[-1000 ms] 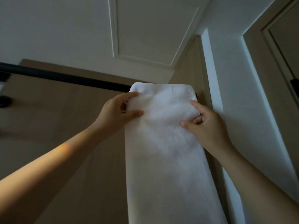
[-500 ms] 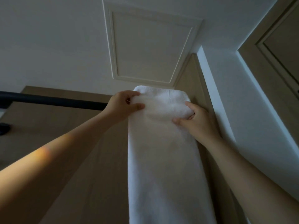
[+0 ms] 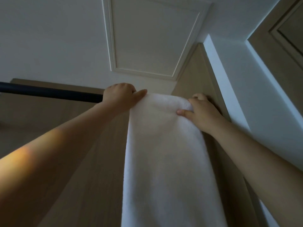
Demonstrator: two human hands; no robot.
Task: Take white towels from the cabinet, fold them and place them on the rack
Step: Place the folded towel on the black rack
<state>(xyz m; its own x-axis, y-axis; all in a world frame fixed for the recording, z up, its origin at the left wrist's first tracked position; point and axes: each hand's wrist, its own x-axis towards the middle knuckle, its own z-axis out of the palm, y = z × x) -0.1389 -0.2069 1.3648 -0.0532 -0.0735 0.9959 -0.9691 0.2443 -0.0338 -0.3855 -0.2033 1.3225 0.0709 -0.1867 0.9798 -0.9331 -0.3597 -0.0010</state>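
Beige wooden wall panelling (image 3: 54, 128) meets a white ceiling with a framed hatch (image 3: 154, 38). A long folded white towel (image 3: 164, 161) hangs over the black round rail (image 3: 49, 93). At the rail, the left hand (image 3: 119, 95) curls its fingers round the towel's left top edge, and the right hand (image 3: 201, 112) pinches its right top edge.

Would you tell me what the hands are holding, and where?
Both hold the white towel at its top fold on the dark bar: the left hand grips its left edge, the right hand pinches its right edge.
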